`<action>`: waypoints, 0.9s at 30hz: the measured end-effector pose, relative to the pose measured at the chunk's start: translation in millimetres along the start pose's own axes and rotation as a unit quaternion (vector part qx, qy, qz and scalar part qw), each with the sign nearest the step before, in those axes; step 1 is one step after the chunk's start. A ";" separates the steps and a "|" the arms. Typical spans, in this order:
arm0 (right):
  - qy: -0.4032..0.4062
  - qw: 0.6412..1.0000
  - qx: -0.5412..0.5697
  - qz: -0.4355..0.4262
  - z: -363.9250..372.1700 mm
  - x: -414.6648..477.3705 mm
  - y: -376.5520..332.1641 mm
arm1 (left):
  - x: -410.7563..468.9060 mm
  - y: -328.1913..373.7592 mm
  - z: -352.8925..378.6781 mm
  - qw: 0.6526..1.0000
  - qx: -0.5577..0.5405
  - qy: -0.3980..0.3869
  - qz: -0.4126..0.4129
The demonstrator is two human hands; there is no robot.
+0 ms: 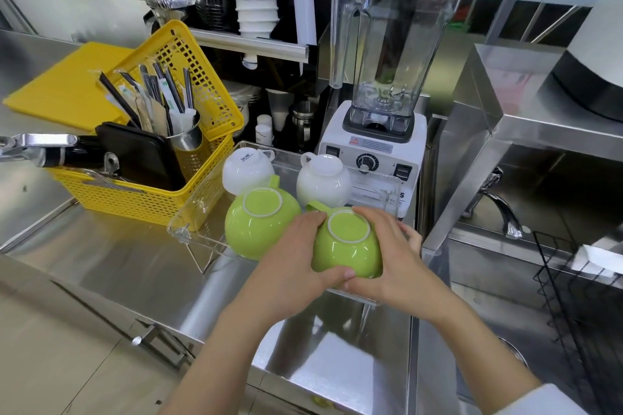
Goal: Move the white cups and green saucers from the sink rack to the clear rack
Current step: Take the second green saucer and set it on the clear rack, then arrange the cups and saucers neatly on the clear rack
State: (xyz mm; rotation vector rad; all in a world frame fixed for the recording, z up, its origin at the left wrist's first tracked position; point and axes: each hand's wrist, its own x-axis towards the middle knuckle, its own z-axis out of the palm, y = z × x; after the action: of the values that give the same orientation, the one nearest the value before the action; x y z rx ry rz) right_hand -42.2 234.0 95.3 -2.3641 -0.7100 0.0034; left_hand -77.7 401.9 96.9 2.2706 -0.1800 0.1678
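A clear plastic rack [188,226] stands on the steel counter. In it sit two white cups upside down, one at the back left [244,172] and one at the back right [323,180]. In front of them an upturned green cup [256,229] rests at the left. A second upturned green cup [347,248] sits at the rack's front right, held from both sides. My left hand [290,263] grips its left side and my right hand [394,256] its right, thumbs meeting at its near edge. No saucers are visible.
A yellow basket [141,202] with utensils and a black tray stands left of the rack. A white blender [381,141] is just behind it. A steel sink with a tap [499,205] and a black wire rack [580,296] lie to the right.
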 end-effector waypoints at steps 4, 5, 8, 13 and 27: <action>-0.003 1.000 0.018 0.011 -0.7 -1.4 3.6 | -1.9 0.0 2.6 0.999 0.024 0.019 0.040; -0.005 1.000 0.019 0.013 -0.6 -1.3 4.4 | -2.0 -0.5 3.1 0.998 0.035 0.023 0.046; -0.017 0.999 0.022 0.015 -1.7 -1.1 5.1 | -3.6 -1.1 3.1 0.994 0.079 0.043 0.064; -0.021 0.998 0.059 0.019 -6.4 -4.4 3.2 | -5.2 5.6 -12.9 0.989 0.088 0.083 0.083; 0.041 0.988 0.149 0.029 -53.6 9.7 23.8 | 21.3 16.5 -59.2 0.976 0.096 0.192 0.037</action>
State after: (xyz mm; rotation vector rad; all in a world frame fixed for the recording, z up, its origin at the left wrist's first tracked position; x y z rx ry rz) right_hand -12.5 191.6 124.7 -2.0842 -0.5593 0.0340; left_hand -63.5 434.7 151.2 2.3725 -0.0436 0.6831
